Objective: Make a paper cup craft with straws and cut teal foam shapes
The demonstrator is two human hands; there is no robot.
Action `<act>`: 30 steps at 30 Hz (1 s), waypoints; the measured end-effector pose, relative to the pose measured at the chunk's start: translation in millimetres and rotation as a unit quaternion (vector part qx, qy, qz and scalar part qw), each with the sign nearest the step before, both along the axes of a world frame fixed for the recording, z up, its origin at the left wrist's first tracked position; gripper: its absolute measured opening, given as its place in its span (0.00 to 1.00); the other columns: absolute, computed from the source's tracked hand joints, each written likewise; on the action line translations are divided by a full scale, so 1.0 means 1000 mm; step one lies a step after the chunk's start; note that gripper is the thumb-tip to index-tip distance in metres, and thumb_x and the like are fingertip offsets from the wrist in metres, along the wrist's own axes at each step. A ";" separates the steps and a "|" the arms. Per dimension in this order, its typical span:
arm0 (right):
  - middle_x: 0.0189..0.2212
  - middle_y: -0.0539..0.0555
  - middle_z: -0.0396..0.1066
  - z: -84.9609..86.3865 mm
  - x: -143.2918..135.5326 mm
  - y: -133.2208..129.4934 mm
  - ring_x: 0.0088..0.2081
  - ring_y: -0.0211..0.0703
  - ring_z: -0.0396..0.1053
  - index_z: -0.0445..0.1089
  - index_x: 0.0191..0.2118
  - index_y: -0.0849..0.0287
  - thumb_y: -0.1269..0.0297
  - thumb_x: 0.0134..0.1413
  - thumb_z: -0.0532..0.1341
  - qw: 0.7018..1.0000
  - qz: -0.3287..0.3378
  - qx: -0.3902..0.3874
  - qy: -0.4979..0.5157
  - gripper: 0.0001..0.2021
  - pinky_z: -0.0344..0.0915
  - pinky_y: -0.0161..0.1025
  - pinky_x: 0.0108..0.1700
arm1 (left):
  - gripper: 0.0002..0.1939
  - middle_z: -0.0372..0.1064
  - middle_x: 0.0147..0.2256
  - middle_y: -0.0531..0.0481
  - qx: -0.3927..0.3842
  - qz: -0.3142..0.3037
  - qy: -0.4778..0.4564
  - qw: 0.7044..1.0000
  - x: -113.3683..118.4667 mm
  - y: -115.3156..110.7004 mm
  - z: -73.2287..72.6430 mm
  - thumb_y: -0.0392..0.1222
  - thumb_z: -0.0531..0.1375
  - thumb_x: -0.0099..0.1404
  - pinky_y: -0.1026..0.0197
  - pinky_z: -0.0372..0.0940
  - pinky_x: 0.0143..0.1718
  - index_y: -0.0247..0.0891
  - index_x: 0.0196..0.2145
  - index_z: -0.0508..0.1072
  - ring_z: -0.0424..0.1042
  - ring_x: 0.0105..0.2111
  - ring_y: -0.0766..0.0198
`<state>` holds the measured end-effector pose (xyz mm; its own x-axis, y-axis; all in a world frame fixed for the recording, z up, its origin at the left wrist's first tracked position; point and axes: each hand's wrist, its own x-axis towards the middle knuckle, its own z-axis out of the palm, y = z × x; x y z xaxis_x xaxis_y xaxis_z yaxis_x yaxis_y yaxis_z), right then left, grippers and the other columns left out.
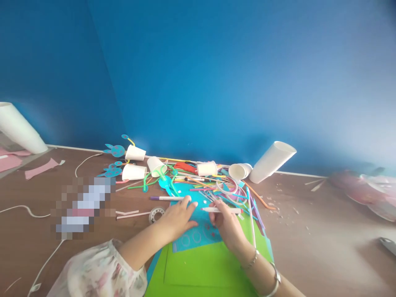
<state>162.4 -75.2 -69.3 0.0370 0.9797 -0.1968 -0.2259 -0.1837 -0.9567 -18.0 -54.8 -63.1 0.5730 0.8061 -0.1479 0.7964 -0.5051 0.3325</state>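
Note:
My right hand [224, 222] is closed around a white felt-tip pen [229, 210] with a pinkish-red end, held level above a sheet of blue paper [182, 246]. Flat on that sheet, fingers spread, lies my left hand [179, 218]. Pale circles and a round shape with red spots are drawn on the blue paper between my hands. Under it is a bright green sheet [198, 274]. Just beyond my left fingers rests a purple-ended marker [165, 198]. A tape roll [156, 214] sits left of my left hand.
Paper cups [136, 153] with blue cut-out figures [115, 151] lie along the blue wall [216, 82]. A heap of colourful straws and pipe cleaners [213, 185] spreads behind the paper. Tall cup stacks [272, 163] lean at the right and far left. A white cable [46, 266] runs at left.

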 end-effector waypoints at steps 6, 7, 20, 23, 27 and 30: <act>0.19 0.49 0.69 -0.008 -0.006 -0.015 0.20 0.37 0.61 0.67 0.27 0.59 0.52 0.52 0.60 0.986 0.107 0.045 -0.123 0.14 0.56 0.34 0.23 | 0.26 0.57 0.58 0.37 0.059 -0.030 -0.003 0.998 -0.006 0.005 -0.007 0.49 0.55 0.66 0.48 0.65 0.48 0.42 0.59 0.57 0.64 0.54 0.44; 0.17 0.48 0.67 -0.009 -0.006 -0.018 0.19 0.36 0.60 0.65 0.25 0.58 0.52 0.51 0.61 0.981 0.112 0.050 -0.148 0.14 0.55 0.34 0.22 | 0.26 0.57 0.57 0.37 0.063 -0.031 -0.006 0.998 -0.007 0.006 -0.008 0.49 0.55 0.66 0.48 0.65 0.48 0.41 0.59 0.58 0.64 0.54 0.44; 0.13 0.42 0.57 -0.039 -0.005 -0.025 0.17 0.33 0.52 0.56 0.19 0.55 0.57 0.48 0.62 0.955 0.068 0.043 -0.287 0.16 0.58 0.31 0.20 | 0.25 0.61 0.54 0.38 0.123 -0.048 0.006 0.991 -0.006 0.007 -0.015 0.47 0.57 0.65 0.51 0.69 0.44 0.39 0.57 0.61 0.68 0.51 0.47; 0.13 0.42 0.56 -0.036 -0.006 -0.026 0.17 0.32 0.51 0.56 0.19 0.55 0.58 0.48 0.62 0.954 0.074 0.039 -0.289 0.15 0.57 0.31 0.20 | 0.25 0.61 0.53 0.38 0.126 -0.050 0.007 0.991 -0.006 0.006 -0.014 0.47 0.57 0.65 0.51 0.69 0.44 0.38 0.57 0.61 0.68 0.50 0.47; 0.12 0.42 0.55 -0.033 -0.007 -0.026 0.17 0.33 0.51 0.55 0.19 0.55 0.57 0.47 0.62 0.952 0.077 0.038 -0.295 0.16 0.56 0.31 0.20 | 0.25 0.61 0.53 0.37 0.128 -0.052 0.003 0.990 -0.006 0.006 -0.014 0.47 0.57 0.65 0.51 0.69 0.44 0.37 0.57 0.61 0.68 0.50 0.47; 0.13 0.42 0.55 -0.031 -0.007 -0.026 0.17 0.33 0.51 0.55 0.19 0.55 0.58 0.47 0.61 0.949 0.081 0.038 -0.302 0.16 0.54 0.32 0.20 | 0.25 0.61 0.53 0.38 0.129 -0.048 0.003 0.990 -0.006 0.006 -0.015 0.47 0.57 0.65 0.52 0.69 0.44 0.39 0.57 0.60 0.68 0.50 0.48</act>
